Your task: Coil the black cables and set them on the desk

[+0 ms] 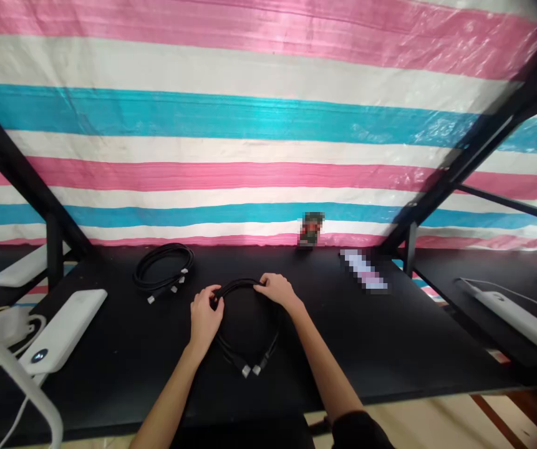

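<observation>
A black cable [240,284] is looped into a ring on the black table in front of me. Its two ends, with silver plugs [251,370], lie side by side at the near side of the ring. My left hand [206,317] is closed on the ring's upper left, thumb and fingers around the cable. On the upper right, my right hand [277,290] pinches the same cable between thumb and fingers. Behind and left of my left hand lies a second coiled black cable [163,251], with several silver plugs at its near right side.
A white power-bank-like device [69,330] sits at the left, beside a white lamp-like arm [29,380] and white cords. Two pixelated items, one upright [311,229] and one flat [365,270], are toward the back right. Black frame bars [436,193] and a striped tarp [249,112] enclose the table [352,349].
</observation>
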`<state>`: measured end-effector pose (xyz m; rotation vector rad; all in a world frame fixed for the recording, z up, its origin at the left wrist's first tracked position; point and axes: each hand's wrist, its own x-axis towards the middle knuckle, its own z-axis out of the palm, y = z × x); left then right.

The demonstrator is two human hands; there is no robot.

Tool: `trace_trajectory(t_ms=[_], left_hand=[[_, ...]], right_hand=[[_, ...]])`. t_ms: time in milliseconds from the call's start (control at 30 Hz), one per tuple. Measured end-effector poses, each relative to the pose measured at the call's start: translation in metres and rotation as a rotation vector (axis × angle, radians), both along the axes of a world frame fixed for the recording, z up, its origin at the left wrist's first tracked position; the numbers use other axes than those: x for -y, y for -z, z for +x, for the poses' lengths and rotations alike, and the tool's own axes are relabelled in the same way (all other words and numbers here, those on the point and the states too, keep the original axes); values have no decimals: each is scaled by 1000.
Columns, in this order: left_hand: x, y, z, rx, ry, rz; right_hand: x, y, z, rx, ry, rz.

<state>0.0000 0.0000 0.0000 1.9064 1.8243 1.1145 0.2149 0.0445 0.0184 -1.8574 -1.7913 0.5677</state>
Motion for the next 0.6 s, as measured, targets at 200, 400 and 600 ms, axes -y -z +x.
trace_trajectory(t_ms=[200,400,600], left_hand=[[11,-15,0,-19,48,164],[36,-26,12,-226,583,116],[27,-18,31,-361,688,70]], right_hand=[[-20,8,-2,-88,74,39],[-16,15,12,-381,19,78],[-21,20,15,-640,92,203]])
